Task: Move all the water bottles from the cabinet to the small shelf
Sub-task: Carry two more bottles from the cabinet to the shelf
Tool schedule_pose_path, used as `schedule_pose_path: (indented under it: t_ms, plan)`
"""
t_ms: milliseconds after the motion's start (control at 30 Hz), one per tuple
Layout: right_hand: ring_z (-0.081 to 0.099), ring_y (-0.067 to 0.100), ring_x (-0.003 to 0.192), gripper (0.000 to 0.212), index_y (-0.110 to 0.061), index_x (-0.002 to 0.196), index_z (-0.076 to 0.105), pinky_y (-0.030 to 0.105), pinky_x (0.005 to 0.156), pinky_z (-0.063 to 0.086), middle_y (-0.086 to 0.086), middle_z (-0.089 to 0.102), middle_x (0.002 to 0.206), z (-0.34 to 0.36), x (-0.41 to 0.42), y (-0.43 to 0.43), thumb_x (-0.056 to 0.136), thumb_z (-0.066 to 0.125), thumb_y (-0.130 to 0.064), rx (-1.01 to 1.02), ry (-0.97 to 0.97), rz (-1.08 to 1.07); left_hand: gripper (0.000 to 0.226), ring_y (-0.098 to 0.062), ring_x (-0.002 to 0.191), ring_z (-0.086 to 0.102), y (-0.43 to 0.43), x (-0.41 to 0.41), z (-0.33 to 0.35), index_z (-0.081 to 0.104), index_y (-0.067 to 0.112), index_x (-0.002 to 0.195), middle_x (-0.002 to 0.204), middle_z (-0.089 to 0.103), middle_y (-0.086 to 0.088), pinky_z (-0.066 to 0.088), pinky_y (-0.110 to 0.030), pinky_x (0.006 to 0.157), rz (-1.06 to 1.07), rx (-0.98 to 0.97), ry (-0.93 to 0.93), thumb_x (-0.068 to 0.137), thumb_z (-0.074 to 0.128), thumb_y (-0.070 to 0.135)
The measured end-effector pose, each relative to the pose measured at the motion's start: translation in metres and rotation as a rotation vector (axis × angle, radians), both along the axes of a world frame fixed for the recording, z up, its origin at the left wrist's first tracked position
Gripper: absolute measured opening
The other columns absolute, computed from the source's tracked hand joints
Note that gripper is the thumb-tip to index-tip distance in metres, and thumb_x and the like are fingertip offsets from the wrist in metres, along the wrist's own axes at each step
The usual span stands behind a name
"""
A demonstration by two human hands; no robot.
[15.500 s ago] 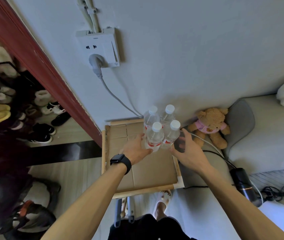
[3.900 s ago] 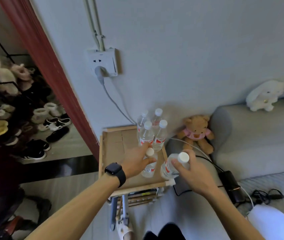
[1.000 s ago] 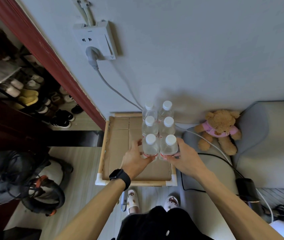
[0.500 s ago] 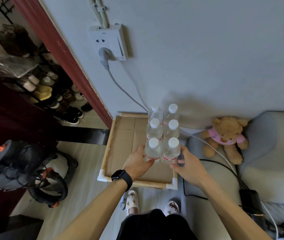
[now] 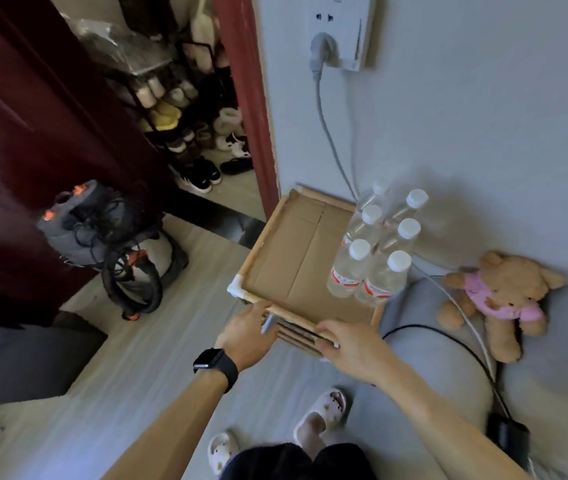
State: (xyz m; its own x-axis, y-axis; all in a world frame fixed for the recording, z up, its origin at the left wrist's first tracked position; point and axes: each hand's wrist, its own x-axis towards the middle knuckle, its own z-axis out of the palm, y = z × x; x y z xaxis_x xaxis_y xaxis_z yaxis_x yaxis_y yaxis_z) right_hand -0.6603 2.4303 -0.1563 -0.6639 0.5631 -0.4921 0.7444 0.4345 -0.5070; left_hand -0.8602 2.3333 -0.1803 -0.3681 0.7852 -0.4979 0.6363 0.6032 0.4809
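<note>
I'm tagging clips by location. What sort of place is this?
Most likely a room in a home, by the doorway: a shoe rack full of shoes, a teddy bear on a grey sofa.

hands (image 5: 296, 337) off bottles (image 5: 372, 254), now empty

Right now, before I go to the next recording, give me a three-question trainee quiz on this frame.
1. How many water bottles stand on the small shelf?
2. True or false: the left hand grips a bottle.
3. The teddy bear lies: A) on the shelf, B) to its right, C) by the shoe rack.

Key: 1. Six, in two rows of three. 2. False; both it and the right hand are empty at the shelf's near edge. 3. B.
</note>
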Motion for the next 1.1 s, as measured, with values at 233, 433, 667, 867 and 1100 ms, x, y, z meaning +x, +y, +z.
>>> schedule_pose_path:
  t_ms: [233,433,667,867,1100]
  plan:
    - [0.06,0.017,0.112,0.032,-0.024,0.128,0.063,0.032,0.094,0.048,-0.003,0.064,0.126,0.052,-0.121,-0.056,0.098,0.053,-0.032,0.136,0.183,0.335,0.05,-0.024,0.128,0.045,-0.139,-0.077,0.04,0.04,0.027,0.142,0.139,0.051,-0.002,0.04,-0.037,0.104,0.219,0.047,0.322,0.095,0.05,0.042]
    - [0.048,0.015,0.13,0.036,-0.025,0.131,0.062,0.03,0.106,0.04,-0.006,0.063,0.131,0.093,-0.249,-0.191,0.099,0.051,-0.036,0.311,0.364,0.698,0.04,-0.022,0.12,0.051,-0.342,-0.139,0.089,0.057,0.025,0.131,0.129,0.061,0.001,0.044,-0.038,0.1,0.47,0.114,0.602,0.093,0.053,0.038]
    - [0.044,0.017,0.136,0.035,-0.027,0.131,0.061,0.032,0.11,0.037,-0.011,0.061,0.134,0.159,-0.377,-0.443,0.098,0.052,-0.035,0.299,0.671,1.034,0.039,-0.023,0.124,0.049,-0.628,-0.165,0.164,0.059,0.025,0.126,0.13,0.06,0.002,0.039,-0.041,0.105,0.91,0.014,0.821,0.092,0.052,0.043]
    - [0.036,0.009,0.14,0.038,-0.034,0.135,0.056,0.034,0.112,0.038,-0.012,0.058,0.137,0.217,-0.428,-0.65,0.098,0.049,-0.041,0.19,0.856,1.331,0.047,-0.02,0.141,0.033,-0.819,-0.125,0.219,0.049,0.028,0.137,0.144,0.049,0.006,0.027,-0.039,0.112,1.236,-0.2,0.942,0.094,0.048,0.048]
    - [0.027,0.008,0.144,0.043,-0.04,0.14,0.047,0.031,0.116,0.029,-0.019,0.049,0.144,0.263,-0.473,-0.855,0.1,0.04,-0.052,0.141,1.014,1.65,0.044,-0.021,0.137,0.038,-0.978,-0.086,0.274,0.055,0.028,0.133,0.142,0.051,0.003,0.027,-0.042,0.109,1.578,-0.416,1.028,0.093,0.051,0.046]
